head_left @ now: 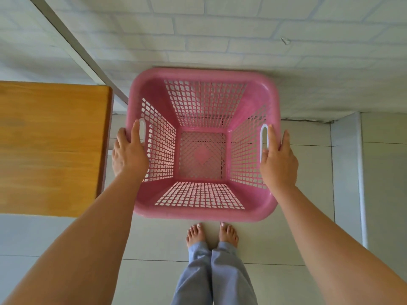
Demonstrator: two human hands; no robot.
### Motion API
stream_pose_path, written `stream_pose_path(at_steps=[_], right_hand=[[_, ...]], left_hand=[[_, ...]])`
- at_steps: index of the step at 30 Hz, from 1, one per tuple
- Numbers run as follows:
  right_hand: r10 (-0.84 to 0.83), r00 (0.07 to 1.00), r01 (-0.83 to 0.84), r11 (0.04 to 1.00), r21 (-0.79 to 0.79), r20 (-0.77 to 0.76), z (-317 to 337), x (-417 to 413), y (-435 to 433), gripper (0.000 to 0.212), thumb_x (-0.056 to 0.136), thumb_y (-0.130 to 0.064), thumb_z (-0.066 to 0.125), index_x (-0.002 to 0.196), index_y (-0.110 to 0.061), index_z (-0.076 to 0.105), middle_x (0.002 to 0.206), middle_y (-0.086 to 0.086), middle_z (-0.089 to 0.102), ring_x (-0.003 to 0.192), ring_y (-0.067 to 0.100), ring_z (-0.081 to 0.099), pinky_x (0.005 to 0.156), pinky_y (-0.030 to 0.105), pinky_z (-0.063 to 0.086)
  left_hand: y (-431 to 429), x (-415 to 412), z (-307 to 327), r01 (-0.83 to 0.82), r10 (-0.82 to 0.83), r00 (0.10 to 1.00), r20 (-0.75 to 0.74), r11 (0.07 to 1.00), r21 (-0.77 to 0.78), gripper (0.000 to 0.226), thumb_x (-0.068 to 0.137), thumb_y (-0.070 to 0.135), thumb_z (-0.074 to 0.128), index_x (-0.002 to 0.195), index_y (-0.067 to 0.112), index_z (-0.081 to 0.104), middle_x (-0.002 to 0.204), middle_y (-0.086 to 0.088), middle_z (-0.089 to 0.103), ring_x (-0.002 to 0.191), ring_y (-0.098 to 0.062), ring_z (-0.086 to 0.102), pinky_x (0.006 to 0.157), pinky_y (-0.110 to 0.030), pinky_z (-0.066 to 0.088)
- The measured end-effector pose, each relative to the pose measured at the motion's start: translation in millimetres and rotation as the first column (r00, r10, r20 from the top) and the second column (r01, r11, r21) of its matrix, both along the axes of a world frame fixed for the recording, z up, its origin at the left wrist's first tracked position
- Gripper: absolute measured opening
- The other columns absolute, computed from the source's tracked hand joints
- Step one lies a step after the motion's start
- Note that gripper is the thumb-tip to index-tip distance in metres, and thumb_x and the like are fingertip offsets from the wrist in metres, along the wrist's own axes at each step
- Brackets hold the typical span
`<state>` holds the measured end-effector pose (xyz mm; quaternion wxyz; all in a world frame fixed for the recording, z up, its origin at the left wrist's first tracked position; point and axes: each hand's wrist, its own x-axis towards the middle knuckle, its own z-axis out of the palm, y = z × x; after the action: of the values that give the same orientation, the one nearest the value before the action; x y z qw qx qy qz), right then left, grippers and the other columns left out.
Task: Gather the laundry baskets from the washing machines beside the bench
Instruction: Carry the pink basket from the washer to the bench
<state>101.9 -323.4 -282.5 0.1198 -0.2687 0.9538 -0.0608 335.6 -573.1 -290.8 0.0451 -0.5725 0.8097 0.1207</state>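
the fingers [137,134] of the left hand [128,155] lie over the left rim of the pink laundry basket [202,144], beside its slotted handle, and the fingers of the right hand [278,160] press the right rim next to the other handle slot, so both hands are clasped on the basket from opposite sides; how far the thumbs wrap underneath is hidden. the basket is empty, upright with its mouth toward the camera, and held just above the floor in front of the person's bare feet [212,235], its far rim close to the wall. the step in hand looks like carrying or setting down this basket beside the bench, and to do it well the two grips should stay level so the light, flexible plastic does not twist, with the rim pinched firmly since the fingers sit outside the handle slots, not through them. lowering it straight down, clear of the toes and of the wooden corner, would keep it from tipping or knocking. to the left, just beside the basket but not visibly touching it, is the wooden surface [52,146], orange-brown and bare in the part that shows. the floor [308,172] is pale tile with dark grout lines, the wall [220,36] behind is white painted brick, and a white vertical edge stands at the right. no washing machine or second basket shows here.
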Motion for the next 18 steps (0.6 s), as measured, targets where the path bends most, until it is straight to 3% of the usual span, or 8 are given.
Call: stream_pose_path(at_steps=[3, 9, 18], right_hand=[[0.021, 1.000, -0.021, 0.999, 0.032, 0.014, 15.6, 4.9, 5.8, 0.059, 0.101, -0.024, 0.037, 0.154, -0.032, 0.013, 0.157, 0.022, 0.022, 0.135, 0.039, 0.040, 0.103, 0.052, 0.041], [0.002, 0.996, -0.003, 1.000, 0.018, 0.084, 72.4, 21.9, 35.4, 0.059, 0.100, -0.027, 0.038, 0.155, -0.020, 0.016, 0.158, 0.016, 0.024, 0.143, 0.031, 0.031, 0.112, 0.045, 0.033], [-0.114, 0.987, 0.116, 0.993, -0.016, 0.110, 197.5, 64.5, 128.2, 0.056, 0.101, -0.036, 0.035, 0.151, -0.012, 0.025, 0.156, 0.011, 0.032, 0.144, 0.026, 0.030, 0.117, 0.042, 0.029]], left_hand=[[7.4, -8.7, 14.5, 0.018, -0.019, 0.999, 0.033, 0.999, 0.039, 0.059, 0.097, 0.030, 0.046, 0.148, 0.034, 0.016, 0.156, -0.010, 0.016, 0.136, -0.038, 0.032, 0.106, -0.055, 0.035], [57.4, -23.2, 68.9, 0.113, -0.115, 0.993, 0.010, 0.989, 0.098, 0.056, 0.099, 0.038, 0.039, 0.150, 0.027, 0.019, 0.161, -0.009, 0.016, 0.146, -0.033, 0.017, 0.114, -0.053, 0.021], [164.7, -41.9, 190.4, 0.426, -0.416, 0.905, -0.095, 0.890, 0.160, 0.052, 0.101, 0.040, 0.032, 0.148, 0.020, 0.029, 0.158, -0.010, 0.024, 0.146, -0.029, 0.019, 0.118, -0.047, 0.018]])
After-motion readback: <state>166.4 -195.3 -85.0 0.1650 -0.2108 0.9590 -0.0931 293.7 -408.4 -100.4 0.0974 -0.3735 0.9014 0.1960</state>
